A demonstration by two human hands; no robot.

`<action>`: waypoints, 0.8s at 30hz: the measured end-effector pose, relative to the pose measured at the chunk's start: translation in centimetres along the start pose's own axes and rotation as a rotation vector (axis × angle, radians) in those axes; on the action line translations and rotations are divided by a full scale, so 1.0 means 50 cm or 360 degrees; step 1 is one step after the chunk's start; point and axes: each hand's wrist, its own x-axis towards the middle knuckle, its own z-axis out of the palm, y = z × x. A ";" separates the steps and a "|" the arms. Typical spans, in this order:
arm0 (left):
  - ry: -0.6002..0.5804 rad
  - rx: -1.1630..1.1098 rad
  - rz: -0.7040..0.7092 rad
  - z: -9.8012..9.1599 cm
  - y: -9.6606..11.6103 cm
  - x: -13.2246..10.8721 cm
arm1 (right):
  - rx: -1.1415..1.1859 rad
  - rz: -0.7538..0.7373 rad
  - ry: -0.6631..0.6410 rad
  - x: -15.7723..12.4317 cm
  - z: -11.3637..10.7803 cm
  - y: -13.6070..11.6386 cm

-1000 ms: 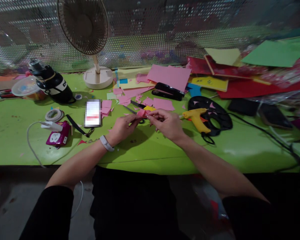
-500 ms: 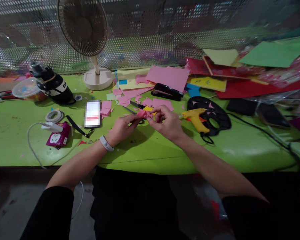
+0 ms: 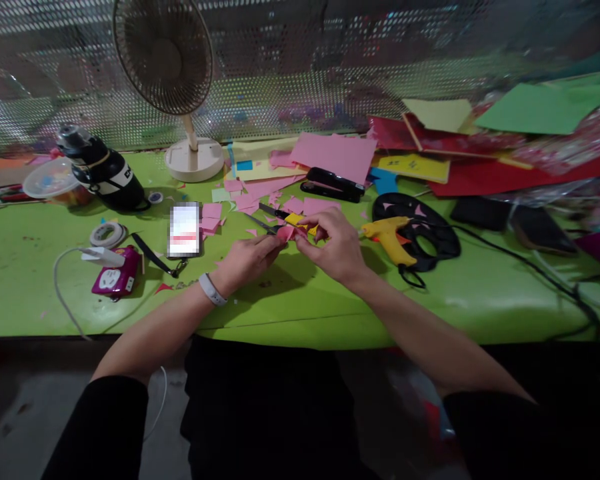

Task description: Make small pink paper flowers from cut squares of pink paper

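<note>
Between my two hands is a small piece of pink paper (image 3: 287,233), folded or crumpled; its exact shape is partly hidden by fingers. My left hand (image 3: 253,260), below a pale wristband (image 3: 213,289), pinches its left side. On the right side my right hand (image 3: 334,245) grips it between thumb and fingers. Just behind the hands lie scissors (image 3: 260,223), partly covered, and a cutter with a black and yellow body (image 3: 293,218). Pink paper scraps (image 3: 250,200) are scattered beyond, with a black stapler (image 3: 335,185) among them.
A yellow glue gun (image 3: 393,240) rests on a black pad (image 3: 433,230) to the right, its cable trailing. Leftward are a phone (image 3: 185,230), a tape roll (image 3: 107,233), a purple power adapter (image 3: 117,270) and a dark bottle (image 3: 107,170). A fan (image 3: 195,160) stands behind.
The pink paper has been turned in my fingers, and a rounder face of it shows. My left fingers have closed further over it. The surroundings shift slightly with the camera.
</note>
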 end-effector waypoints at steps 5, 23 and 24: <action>-0.0045 0.0015 0.0001 -0.004 0.001 0.000 | 0.0036 0.0008 -0.0037 0.001 -0.002 -0.001; 0.0270 0.0196 0.0346 -0.012 -0.041 0.010 | 0.0275 0.0191 -0.0041 0.023 -0.011 0.027; 0.0273 0.0219 0.0370 -0.011 -0.042 0.010 | 0.0322 0.0250 -0.0096 0.022 -0.008 0.029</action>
